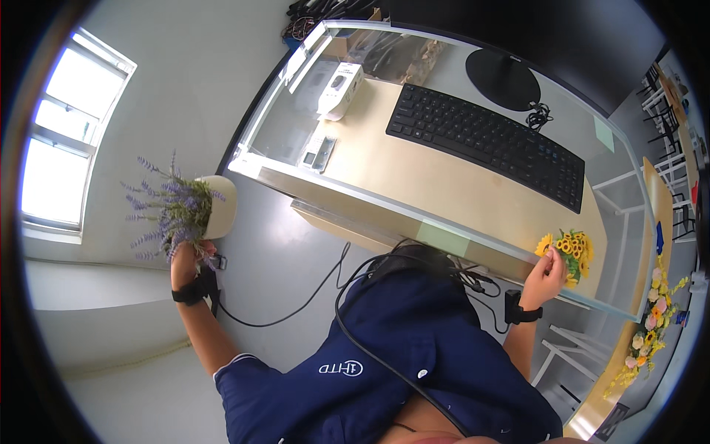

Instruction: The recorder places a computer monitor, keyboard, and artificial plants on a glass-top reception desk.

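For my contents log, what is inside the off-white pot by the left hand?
Green stems with purple flower spikes come out of the off-white pot. What fills the pot around their bases cannot be seen: they and the pot's wall cover it.

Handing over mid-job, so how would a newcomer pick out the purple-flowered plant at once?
Find the glass desk with the black keyboard, then look left of it, toward the window. There the left hand holds the plant in its cream pot. Purple spikes set it apart from the yellow flowers at the right hand.
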`<state>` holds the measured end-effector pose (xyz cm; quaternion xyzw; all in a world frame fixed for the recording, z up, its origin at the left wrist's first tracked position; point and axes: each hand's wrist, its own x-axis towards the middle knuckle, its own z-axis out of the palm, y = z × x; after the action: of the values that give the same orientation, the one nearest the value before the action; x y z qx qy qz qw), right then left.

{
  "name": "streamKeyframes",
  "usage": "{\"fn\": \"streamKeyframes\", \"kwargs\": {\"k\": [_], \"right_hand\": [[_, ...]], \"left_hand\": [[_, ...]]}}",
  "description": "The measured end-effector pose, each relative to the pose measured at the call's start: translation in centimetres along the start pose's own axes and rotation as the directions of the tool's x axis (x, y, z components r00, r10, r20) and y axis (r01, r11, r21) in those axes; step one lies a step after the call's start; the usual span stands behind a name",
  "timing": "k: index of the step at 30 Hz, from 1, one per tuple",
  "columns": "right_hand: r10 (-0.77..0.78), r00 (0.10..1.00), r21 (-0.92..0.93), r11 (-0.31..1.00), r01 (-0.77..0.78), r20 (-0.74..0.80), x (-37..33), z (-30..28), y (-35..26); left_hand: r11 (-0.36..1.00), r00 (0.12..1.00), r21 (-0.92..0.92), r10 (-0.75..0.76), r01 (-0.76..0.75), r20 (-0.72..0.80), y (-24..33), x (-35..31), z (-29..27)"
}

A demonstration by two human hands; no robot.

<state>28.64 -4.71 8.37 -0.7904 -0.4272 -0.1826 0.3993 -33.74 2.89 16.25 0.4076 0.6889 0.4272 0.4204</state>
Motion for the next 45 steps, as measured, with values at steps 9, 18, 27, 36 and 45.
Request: {"fn": "streamKeyframes", "kwargs": {"k": [9, 18, 27, 36, 45], "right_hand": [[-0.01, 0.99, -0.031, 1.0, 0.005, -0.139, -0.3, 0.0, 0.2], [-0.029, 0.964, 0.006, 0.999, 0.031, -0.263, -0.6, 0.3, 0.8], [-0.011, 0.98, 0.015, 1.0, 0.015, -0.196, -1.3, 0.6, 1.0], [0.008, 0.974, 0.011, 1.0, -0.006, -0.227, -0.9, 1.1, 0.6], [0.044, 0.965, 0.031, 0.999, -0.038, -0.257, -1.4, 1.2, 0.8]], "left_hand": [[0.99, 0.953, 0.096, 0.071, -0.103, 0.293, 15.8, 17.4, 13.4], [0.993, 0.92, 0.117, -0.041, -0.005, 0.389, 16.6, 31.9, 27.3], [0.979, 0.946, 0.195, -0.116, 0.058, 0.301, 15.0, 38.4, 32.9], [0.986, 0.917, 0.148, -0.125, 0.073, 0.379, 15.2, 40.2, 32.8], [0.993, 0.932, -0.049, -0.087, 0.111, 0.353, 15.2, 38.7, 33.2]]}}
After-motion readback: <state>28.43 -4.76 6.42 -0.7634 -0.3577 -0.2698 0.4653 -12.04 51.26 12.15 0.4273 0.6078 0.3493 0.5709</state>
